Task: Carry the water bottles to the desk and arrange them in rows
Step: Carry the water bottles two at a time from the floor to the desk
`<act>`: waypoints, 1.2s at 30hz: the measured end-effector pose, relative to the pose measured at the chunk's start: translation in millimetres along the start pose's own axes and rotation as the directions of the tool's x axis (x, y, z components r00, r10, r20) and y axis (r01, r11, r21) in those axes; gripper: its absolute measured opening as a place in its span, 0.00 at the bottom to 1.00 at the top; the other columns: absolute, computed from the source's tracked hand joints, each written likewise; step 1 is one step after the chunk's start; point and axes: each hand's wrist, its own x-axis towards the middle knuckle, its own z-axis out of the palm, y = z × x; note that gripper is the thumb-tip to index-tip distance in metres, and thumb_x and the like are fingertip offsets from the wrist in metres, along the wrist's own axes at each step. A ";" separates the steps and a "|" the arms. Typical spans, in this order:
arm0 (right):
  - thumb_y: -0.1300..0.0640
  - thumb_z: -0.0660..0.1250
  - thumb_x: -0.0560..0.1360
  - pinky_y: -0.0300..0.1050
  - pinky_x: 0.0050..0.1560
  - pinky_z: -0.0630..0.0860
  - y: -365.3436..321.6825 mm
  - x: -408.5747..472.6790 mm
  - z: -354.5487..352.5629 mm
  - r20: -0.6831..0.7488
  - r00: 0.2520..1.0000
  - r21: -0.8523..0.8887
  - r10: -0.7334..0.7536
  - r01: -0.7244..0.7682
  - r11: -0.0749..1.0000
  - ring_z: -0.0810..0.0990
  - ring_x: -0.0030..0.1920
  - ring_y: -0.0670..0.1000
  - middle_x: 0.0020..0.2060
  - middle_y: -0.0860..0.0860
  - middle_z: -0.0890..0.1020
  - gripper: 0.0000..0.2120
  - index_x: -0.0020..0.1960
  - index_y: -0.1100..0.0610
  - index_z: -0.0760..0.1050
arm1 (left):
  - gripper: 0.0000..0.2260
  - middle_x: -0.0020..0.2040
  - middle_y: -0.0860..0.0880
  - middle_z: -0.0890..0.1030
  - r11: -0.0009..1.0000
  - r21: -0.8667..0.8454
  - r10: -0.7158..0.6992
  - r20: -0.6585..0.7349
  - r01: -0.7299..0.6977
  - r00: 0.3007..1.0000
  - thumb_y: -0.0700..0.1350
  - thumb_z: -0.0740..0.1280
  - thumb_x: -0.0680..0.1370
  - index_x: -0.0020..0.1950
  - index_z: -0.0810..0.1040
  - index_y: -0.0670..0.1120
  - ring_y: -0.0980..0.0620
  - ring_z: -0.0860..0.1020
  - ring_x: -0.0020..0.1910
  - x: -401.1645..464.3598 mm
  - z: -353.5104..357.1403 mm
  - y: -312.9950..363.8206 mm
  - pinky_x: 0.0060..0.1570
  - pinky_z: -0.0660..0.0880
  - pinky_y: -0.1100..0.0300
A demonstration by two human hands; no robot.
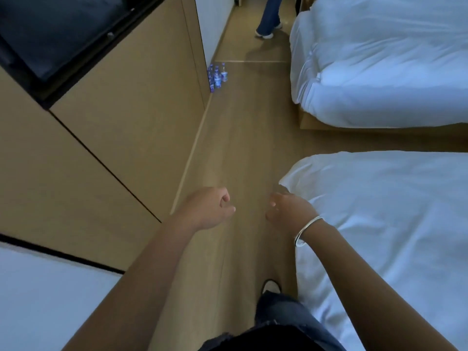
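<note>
Several small water bottles (217,76) with blue labels stand upright in a cluster on the wooden floor, far ahead, against the corner of the wood-panelled wall. My left hand (209,208) and my right hand (287,211) hang in front of me over the floor, well short of the bottles. Both have loosely curled fingers and hold nothing. A silver bangle sits on my right wrist. No desk top with bottles shows in this view.
A wood-panelled wall (121,138) with a dark screen (58,34) runs along the left. Two beds with white duvets, one near (392,224) and one far (379,59), line the right of the aisle. Another person's legs (269,19) stand beyond the bottles. A white surface (38,300) lies at bottom left.
</note>
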 end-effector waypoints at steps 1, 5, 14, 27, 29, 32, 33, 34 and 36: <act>0.53 0.61 0.71 0.53 0.55 0.74 7.9 15.8 -8.5 0.014 1.000 -0.006 -0.011 0.011 1.000 0.77 0.52 0.59 0.52 0.56 0.78 0.14 0.53 0.59 0.73 | 0.13 0.45 0.51 0.79 1.000 -0.009 -0.003 -0.012 0.003 1.000 0.53 0.66 0.74 0.55 0.76 0.48 0.49 0.77 0.46 17.5 -4.1 5.8 0.45 0.71 0.59; 0.53 0.61 0.72 0.49 0.51 0.73 34.5 75.8 -39.8 0.015 1.000 -0.014 0.002 -0.001 1.000 0.77 0.51 0.59 0.49 0.57 0.79 0.13 0.52 0.60 0.73 | 0.12 0.44 0.50 0.79 0.998 -0.062 -0.018 -0.043 0.016 0.999 0.53 0.67 0.74 0.54 0.77 0.48 0.48 0.77 0.47 76.0 -17.1 22.7 0.47 0.72 0.58; 0.51 0.61 0.73 0.49 0.50 0.74 41.0 196.0 -53.9 0.093 0.994 -0.072 -0.049 0.056 0.996 0.77 0.50 0.60 0.49 0.57 0.78 0.13 0.52 0.59 0.72 | 0.14 0.50 0.50 0.78 0.996 -0.077 -0.045 -0.022 0.043 0.999 0.54 0.65 0.75 0.57 0.76 0.48 0.50 0.76 0.49 193.4 -44.4 7.2 0.49 0.72 0.57; 0.49 0.60 0.75 0.46 0.50 0.73 -13.2 461.7 -136.7 0.038 0.997 -0.103 -0.074 0.077 0.992 0.77 0.53 0.57 0.54 0.54 0.77 0.14 0.56 0.57 0.71 | 0.14 0.59 0.49 0.75 1.000 -0.023 0.012 -0.091 -0.014 0.996 0.55 0.64 0.74 0.56 0.75 0.49 0.48 0.75 0.54 446.7 -183.2 -67.4 0.50 0.70 0.58; 0.49 0.60 0.75 0.47 0.50 0.74 -20.2 495.7 -148.5 0.011 0.998 -0.077 -0.068 0.068 0.995 0.77 0.53 0.56 0.54 0.53 0.78 0.14 0.56 0.57 0.72 | 0.14 0.58 0.49 0.75 0.999 -0.013 0.035 -0.106 -0.036 0.994 0.55 0.64 0.74 0.55 0.75 0.50 0.48 0.75 0.53 481.9 -201.3 -73.0 0.47 0.69 0.59; 0.48 0.61 0.75 0.48 0.52 0.75 -20.4 538.0 -161.8 0.011 1.000 -0.036 -0.028 0.029 0.999 0.77 0.53 0.55 0.54 0.52 0.78 0.14 0.56 0.56 0.72 | 0.14 0.55 0.50 0.76 0.998 -0.002 0.056 -0.086 -0.056 0.995 0.55 0.64 0.74 0.55 0.75 0.50 0.49 0.75 0.51 525.0 -215.6 -79.0 0.45 0.68 0.59; 0.48 0.61 0.75 0.48 0.52 0.75 -18.0 551.6 -165.0 0.017 1.000 -0.030 -0.017 0.017 0.999 0.77 0.53 0.54 0.54 0.52 0.78 0.14 0.56 0.56 0.72 | 0.14 0.54 0.50 0.76 0.998 0.000 0.061 -0.072 -0.062 0.996 0.55 0.64 0.74 0.55 0.75 0.49 0.49 0.75 0.51 538.5 -218.4 -80.6 0.45 0.69 0.59; 0.48 0.61 0.75 0.48 0.52 0.75 -15.0 566.3 -168.4 0.021 1.000 -0.029 -0.008 0.009 1.000 0.77 0.53 0.54 0.54 0.52 0.77 0.14 0.56 0.55 0.72 | 0.14 0.54 0.50 0.76 0.998 0.006 0.067 -0.060 -0.066 0.996 0.55 0.64 0.74 0.56 0.75 0.49 0.49 0.75 0.51 552.8 -221.7 -82.1 0.46 0.69 0.58; 0.48 0.61 0.75 0.48 0.53 0.75 -8.6 597.3 -176.2 0.024 1.000 -0.031 -0.001 0.002 1.000 0.77 0.53 0.54 0.54 0.52 0.77 0.14 0.56 0.56 0.72 | 0.14 0.54 0.50 0.77 0.998 0.023 0.066 -0.045 -0.065 0.997 0.55 0.64 0.74 0.56 0.75 0.49 0.48 0.75 0.52 583.2 -229.3 -85.8 0.45 0.68 0.59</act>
